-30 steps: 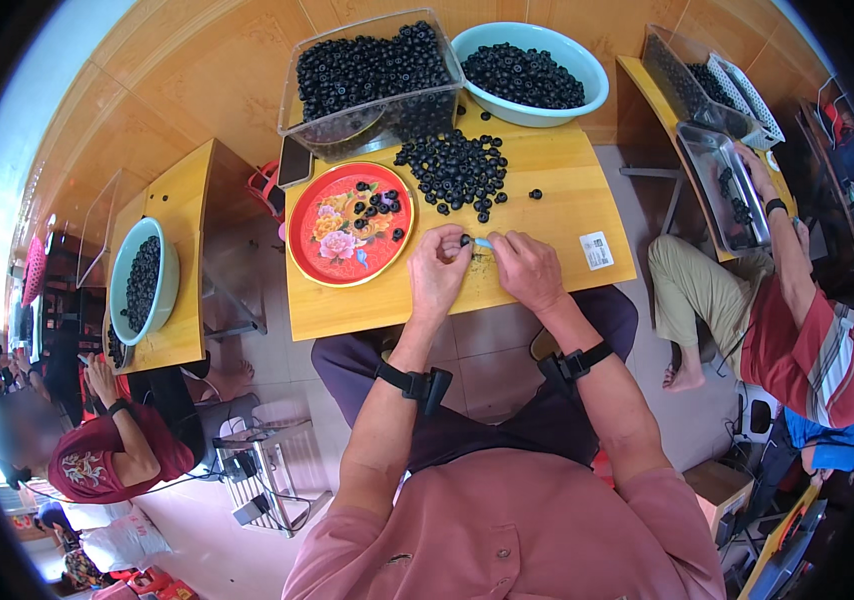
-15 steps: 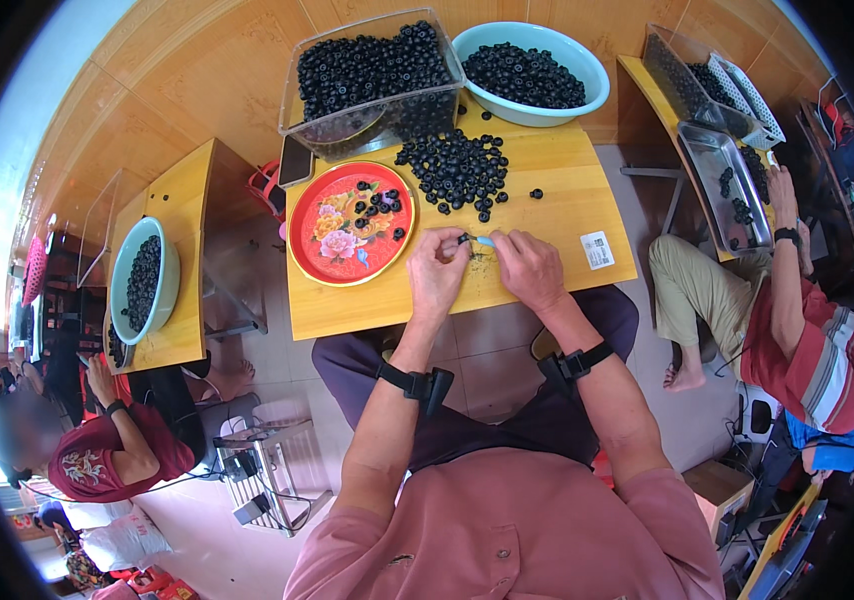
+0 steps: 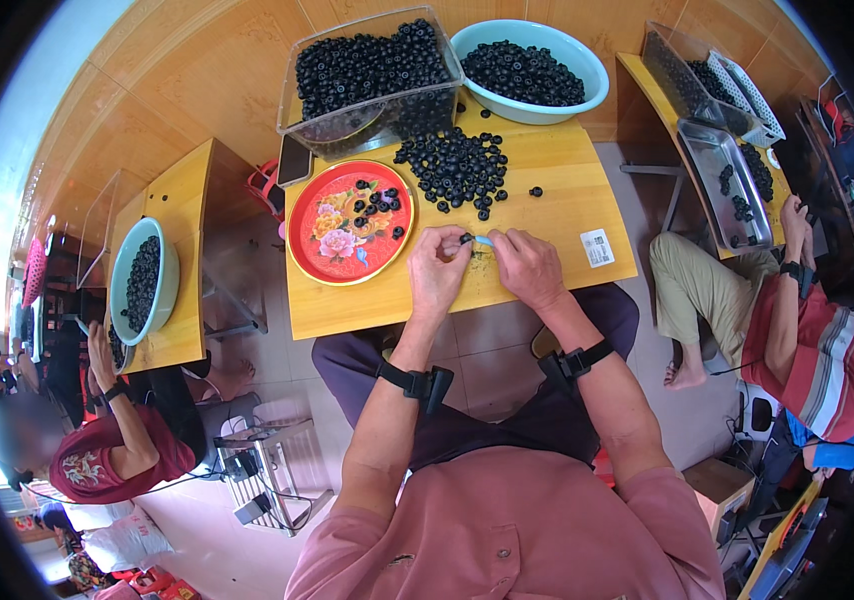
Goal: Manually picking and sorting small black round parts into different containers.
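Observation:
Between thumb and fingers of my left hand is a small round black part. My right hand is closed on a slim light-blue-handled tool; its tip meets the black part, and I cannot make out its shape. Both hands are over the front of the yellow table. Tiny shavings lie just beneath them. Beyond the hands spreads a loose pile of similar black parts. To the left is a red flowered tray with several black parts on it.
A clear bin and a light-blue basin, both full of black parts, stand at the back. A phone lies by the bin, a white label at right. Co-workers sit at tables on both sides.
My hands stay in nearly the same place, with the tool still against the black part. The co-worker at right has drawn the hands together; the one at left has raised a hand.

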`<action>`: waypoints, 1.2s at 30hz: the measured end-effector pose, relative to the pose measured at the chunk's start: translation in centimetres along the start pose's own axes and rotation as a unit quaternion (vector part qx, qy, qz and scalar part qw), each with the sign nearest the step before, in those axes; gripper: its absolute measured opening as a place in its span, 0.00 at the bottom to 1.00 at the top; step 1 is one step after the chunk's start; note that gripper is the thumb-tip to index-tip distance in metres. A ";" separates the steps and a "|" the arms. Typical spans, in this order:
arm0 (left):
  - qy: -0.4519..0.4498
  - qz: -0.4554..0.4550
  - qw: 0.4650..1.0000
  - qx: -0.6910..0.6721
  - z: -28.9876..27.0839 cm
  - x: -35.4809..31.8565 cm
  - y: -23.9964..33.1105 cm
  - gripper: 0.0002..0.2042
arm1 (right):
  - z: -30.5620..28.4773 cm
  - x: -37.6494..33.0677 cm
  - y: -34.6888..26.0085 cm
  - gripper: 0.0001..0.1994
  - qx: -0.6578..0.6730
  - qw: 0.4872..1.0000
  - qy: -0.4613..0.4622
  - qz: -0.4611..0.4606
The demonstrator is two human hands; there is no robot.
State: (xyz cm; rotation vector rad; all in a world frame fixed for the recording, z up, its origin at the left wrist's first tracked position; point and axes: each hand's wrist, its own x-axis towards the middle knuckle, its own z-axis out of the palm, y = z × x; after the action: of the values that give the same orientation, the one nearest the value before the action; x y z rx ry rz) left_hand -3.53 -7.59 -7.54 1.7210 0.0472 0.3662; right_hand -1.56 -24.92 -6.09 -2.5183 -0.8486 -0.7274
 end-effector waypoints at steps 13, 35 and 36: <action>-0.003 0.008 1.000 -0.008 0.0 0.1 -0.5 0.10 | -0.2 0.1 -0.1 0.08 0.006 1.000 0.001 -0.003; 0.001 -0.006 1.000 -0.004 0.0 -0.1 -0.3 0.13 | 0.2 0.0 0.1 0.08 -0.010 0.999 -0.005 0.042; 0.002 -0.005 1.000 -0.004 0.0 -0.1 -0.4 0.13 | 0.3 0.0 0.1 0.08 -0.009 0.999 -0.006 0.042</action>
State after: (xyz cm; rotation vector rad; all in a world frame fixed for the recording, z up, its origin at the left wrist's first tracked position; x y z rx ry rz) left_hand -3.56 -7.50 -7.96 1.7118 0.0567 0.3611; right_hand -1.41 -24.84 -6.33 -2.5595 -0.7372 -0.6967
